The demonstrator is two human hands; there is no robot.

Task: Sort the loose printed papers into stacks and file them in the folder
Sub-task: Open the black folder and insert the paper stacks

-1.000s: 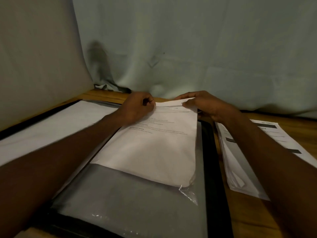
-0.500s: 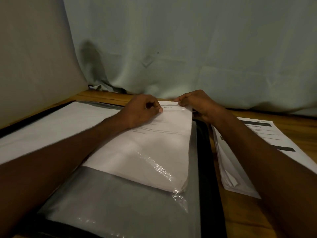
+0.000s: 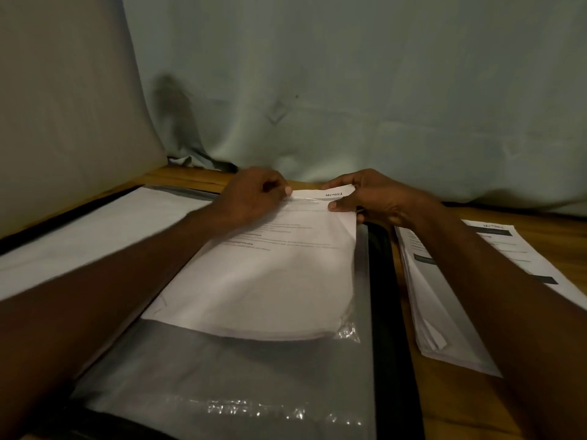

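Left grip (image 3: 254,198): fingers curled, pinching far left corner of white printed paper stack (image 3: 270,281) headed "SECTION 1". Right grip (image 3: 374,198): thumb and forefinger pinching far right corner of same stack. Stack: part-way inside clear plastic sleeve (image 3: 238,376) of open black folder (image 3: 381,312), long axis running from both grips toward the body; both equally near. Judged next: push stack deeper, nearward. Right of right grip: second white printed stack (image 3: 444,312) on wooden table (image 3: 444,408).

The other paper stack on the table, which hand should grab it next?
The right hand, probably. The loose stack lies right beside that forearm, while the left hand sits across the folder, pinching the sleeved papers.
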